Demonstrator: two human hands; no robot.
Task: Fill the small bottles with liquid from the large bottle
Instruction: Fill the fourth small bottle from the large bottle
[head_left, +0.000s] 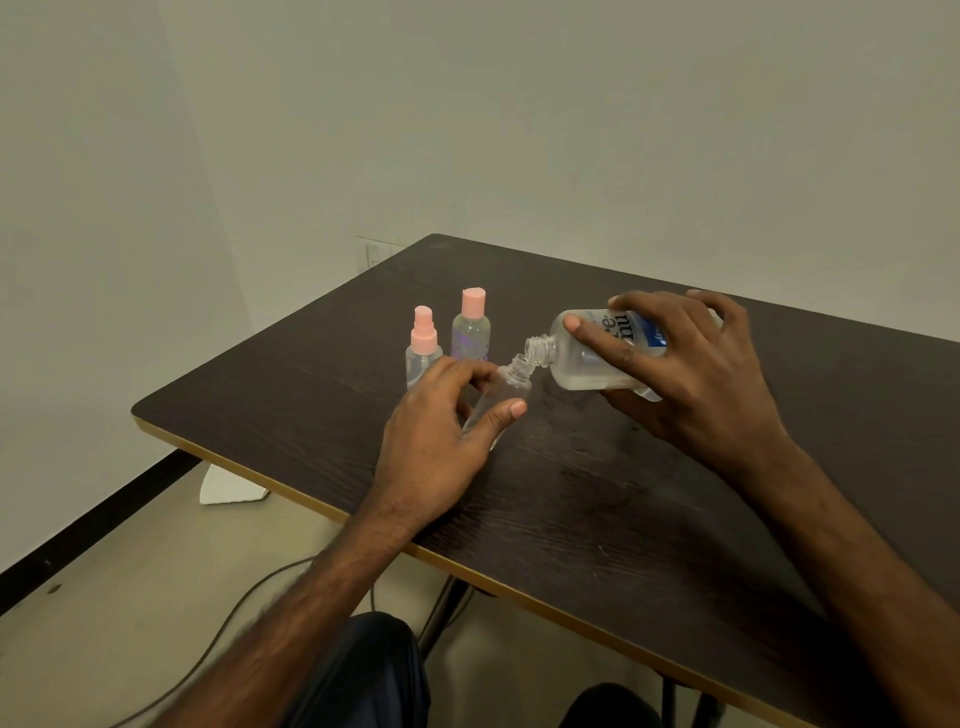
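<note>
The big clear plastic bottle with a blue label (587, 366) lies almost flat above the dark wooden surface (571, 499), its open neck pointing to 9 o'clock. The right hand (696, 379) wraps its fingers (602, 339) around it. The small clear open bottle (508, 388) leans, mouth toward 1 o'clock, right at the big neck. The left hand (434, 447) pinches it with curled fingers (497, 417).

Dark table (597, 493) carries pink spray bottle (422, 345) and pink-capped bottle (470, 332).

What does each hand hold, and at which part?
The left hand holds the open small bottle around its body. The right hand holds the large bottle around its labelled middle.
</note>
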